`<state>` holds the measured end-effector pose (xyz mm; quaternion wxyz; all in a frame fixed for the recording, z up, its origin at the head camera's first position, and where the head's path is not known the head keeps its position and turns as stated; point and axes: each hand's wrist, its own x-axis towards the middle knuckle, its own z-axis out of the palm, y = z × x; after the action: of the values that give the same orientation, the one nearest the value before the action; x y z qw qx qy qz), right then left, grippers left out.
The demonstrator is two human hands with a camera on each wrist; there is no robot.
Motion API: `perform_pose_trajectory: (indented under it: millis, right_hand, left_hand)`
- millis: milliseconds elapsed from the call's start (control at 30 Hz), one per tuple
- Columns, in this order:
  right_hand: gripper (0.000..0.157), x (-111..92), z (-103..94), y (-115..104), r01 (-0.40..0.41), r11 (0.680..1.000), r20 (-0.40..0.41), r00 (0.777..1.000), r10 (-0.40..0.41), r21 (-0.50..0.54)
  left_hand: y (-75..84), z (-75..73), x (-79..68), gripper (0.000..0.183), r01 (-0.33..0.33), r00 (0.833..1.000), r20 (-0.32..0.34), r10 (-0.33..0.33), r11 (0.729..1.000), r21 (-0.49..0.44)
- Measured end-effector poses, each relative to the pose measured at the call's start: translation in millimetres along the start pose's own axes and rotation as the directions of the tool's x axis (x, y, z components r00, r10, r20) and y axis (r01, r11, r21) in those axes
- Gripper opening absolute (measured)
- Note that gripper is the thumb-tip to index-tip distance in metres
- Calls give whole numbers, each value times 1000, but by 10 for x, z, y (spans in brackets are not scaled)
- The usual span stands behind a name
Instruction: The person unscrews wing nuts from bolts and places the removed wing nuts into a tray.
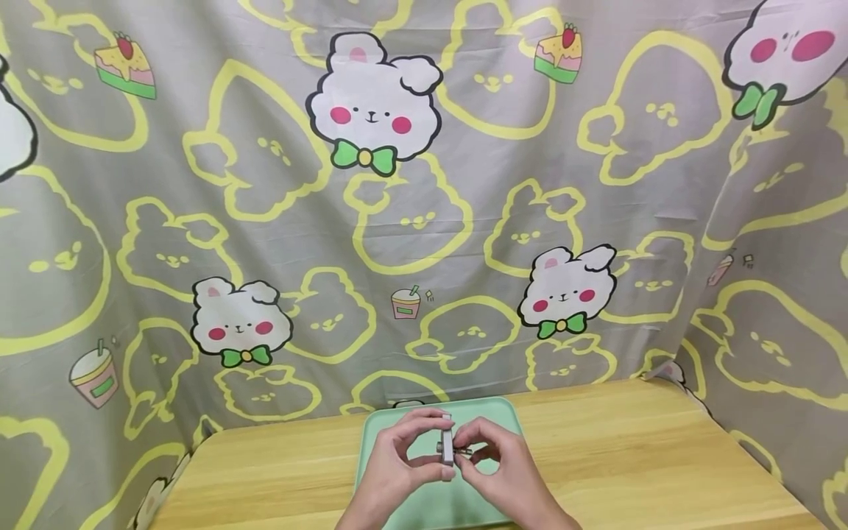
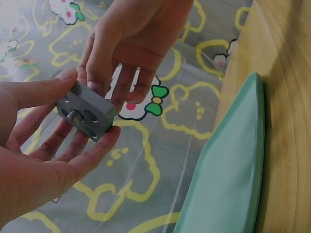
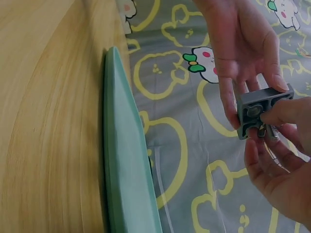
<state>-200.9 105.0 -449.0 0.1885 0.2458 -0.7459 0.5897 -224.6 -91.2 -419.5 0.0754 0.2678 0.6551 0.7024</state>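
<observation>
Over the tray, my left hand (image 1: 396,458) grips a small grey square block (image 1: 447,440) by its edges, thumb on one side and fingertips on the opposite side. In the left wrist view, the outer face of the block (image 2: 86,110) has round holes and a metal stud (image 2: 75,117) sticking out of its middle. My right hand (image 1: 498,455) works at the other face, its thumb and fingers pinching a small threaded screw (image 3: 271,132) that stands out from the block. Recessed round pockets show on that face in the right wrist view; the fingertips partly hide it.
Below both hands lies a light green tray (image 1: 379,425) with a raised rim, on a wooden table (image 1: 623,449). Behind the table hangs a grey curtain (image 1: 490,165) printed with white bears and yellow outlines, which also closes off the left and right sides.
</observation>
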Motion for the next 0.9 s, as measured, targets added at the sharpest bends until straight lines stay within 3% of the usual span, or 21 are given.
perform_pose_trajectory:
  millis: [100, 233, 333, 433, 533, 667, 733, 800, 900]
  right_hand:
    - [33, -5, 1, 29, 135, 989, -3, 991, -135, -54]
    - [38, 2, 0, 58, 270, 947, -9, 961, -276, -176]
    - [38, 6, -6, 61, 306, 925, -6, 949, -315, -225]
    - [35, 5, -21, 39, 292, 938, 17, 956, -294, -189]
    - [27, 6, -48, 5, 215, 973, 47, 976, -212, -85]
    - [9, 25, -86, -26, -15, 998, 49, 999, 12, 59]
    - [13, 44, -104, -33, -149, 984, 62, 988, 144, 100]
    - [22, 60, -126, -30, -266, 955, 106, 962, 253, 129]
    - [30, 76, -144, -7, -362, 918, 185, 925, 331, 164]
  left_hand:
    - [-4, -6, -2, 50, 13, 1000, -5, -13, 1000, -7]
    - [-12, -15, -1, 50, 9, 1000, -3, -9, 1000, -10]
    - [-15, -22, 0, 51, 2, 1000, 0, -2, 1000, -16]
    - [-12, -31, -3, 51, 0, 1000, -1, 0, 1000, -18]
    - [-1, -35, -9, 52, -3, 1000, -7, 3, 1000, -13]
    - [13, -22, -13, 51, -14, 1000, -13, 14, 1000, 15]
    - [14, -8, -13, 49, -21, 1000, -8, 22, 999, 33]
    - [11, 9, -11, 49, -34, 999, 4, 34, 998, 50]
    - [3, 28, -8, 47, -57, 998, 18, 56, 996, 68]
